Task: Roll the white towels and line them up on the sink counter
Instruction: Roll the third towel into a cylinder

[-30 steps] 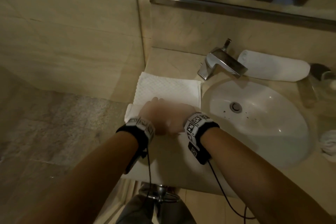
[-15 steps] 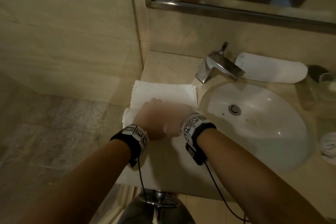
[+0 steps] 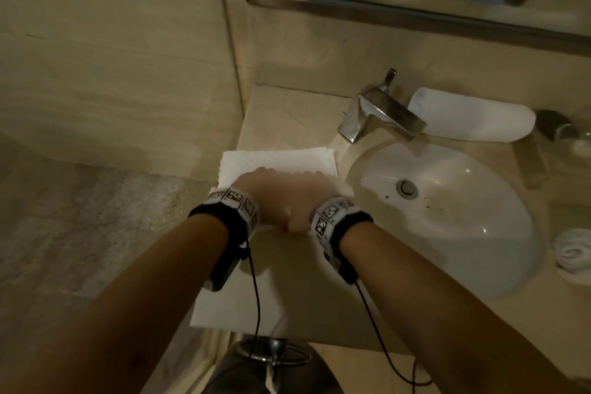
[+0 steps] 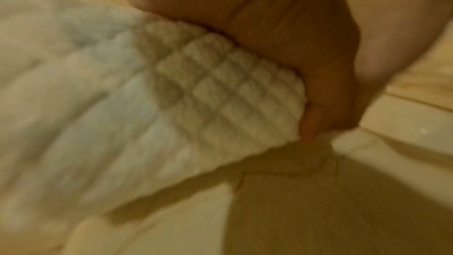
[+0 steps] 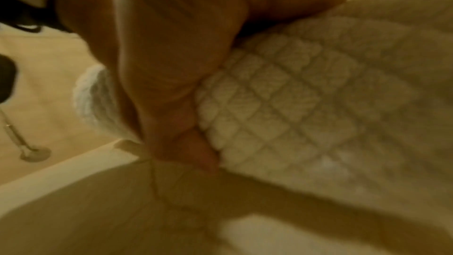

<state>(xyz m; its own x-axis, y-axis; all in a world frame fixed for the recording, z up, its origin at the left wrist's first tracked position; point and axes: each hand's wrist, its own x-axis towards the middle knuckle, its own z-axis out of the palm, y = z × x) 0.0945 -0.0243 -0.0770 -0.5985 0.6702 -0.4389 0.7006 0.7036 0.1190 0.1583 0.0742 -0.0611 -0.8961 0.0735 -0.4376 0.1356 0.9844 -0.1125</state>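
A white quilted towel [image 3: 278, 160] lies on the beige counter [image 3: 287, 112] left of the sink, its near part rolled up under both hands. My left hand [image 3: 256, 192] and right hand [image 3: 300, 198] sit side by side on the roll, fingers curled over it. In the left wrist view the left hand [image 4: 306, 84] wraps the towel roll [image 4: 196, 94], thumb behind it. The right hand [image 5: 183, 84] holds the towel roll [image 5: 282, 104] the same way. A finished rolled towel [image 3: 473, 115] lies behind the faucet.
The white basin [image 3: 447, 211] fills the counter's middle, with a chrome faucet [image 3: 377, 112] at its back. A small rolled white cloth [image 3: 572, 253] sits at the right edge, and a glass [image 3: 572, 137] at the back right. The wall and mirror frame [image 3: 383, 9] rise behind.
Both hands have pushed the roll away from me toward the wall. The flat stretch of towel ahead of the fingers has grown shorter.
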